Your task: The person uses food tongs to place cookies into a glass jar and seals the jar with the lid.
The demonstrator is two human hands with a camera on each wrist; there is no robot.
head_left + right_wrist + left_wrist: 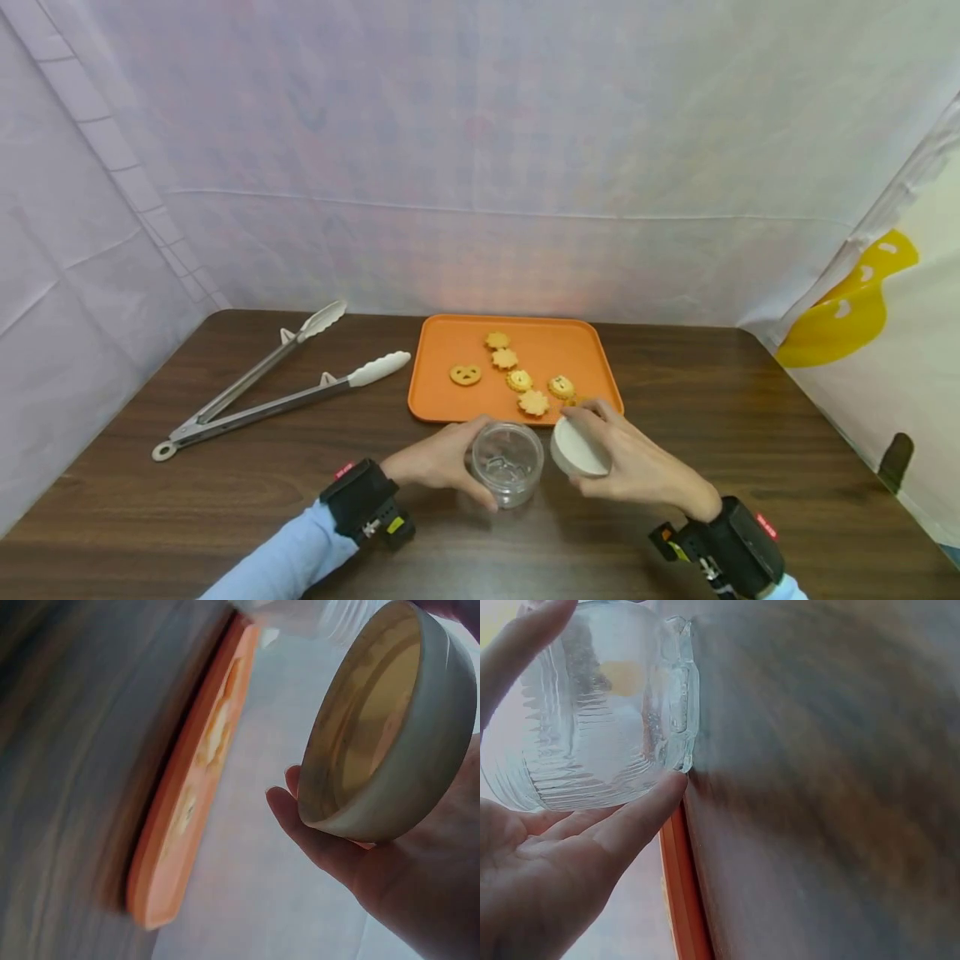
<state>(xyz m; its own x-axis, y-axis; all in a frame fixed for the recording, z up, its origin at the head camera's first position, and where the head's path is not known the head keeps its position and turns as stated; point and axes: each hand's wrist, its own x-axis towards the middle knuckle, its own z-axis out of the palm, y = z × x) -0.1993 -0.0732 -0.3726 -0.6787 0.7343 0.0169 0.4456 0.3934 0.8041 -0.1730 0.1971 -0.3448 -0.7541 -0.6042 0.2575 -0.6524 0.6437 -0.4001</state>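
A clear glass jar (507, 467) stands upright on the table, its mouth uncovered and nothing visible inside. My left hand (442, 462) holds it from the left side, thumb in front and fingers behind. In the left wrist view, ridges show on the glass jar (604, 712), and a fingertip lies near its base. Just right of the jar, my right hand (637, 458) grips a round white lid (579, 450) by its edge, raised and tilted. The right wrist view shows the hollow underside of the lid (375, 727).
Behind the hands lies an orange tray (442, 400) with a pretzel-shaped biscuit (465, 375) and several flower-shaped and round biscuits (534, 403). Long metal tongs (270, 408) with white tips lie spread at the left of the brown table (690, 383). A white cloth (480, 150) hangs behind.
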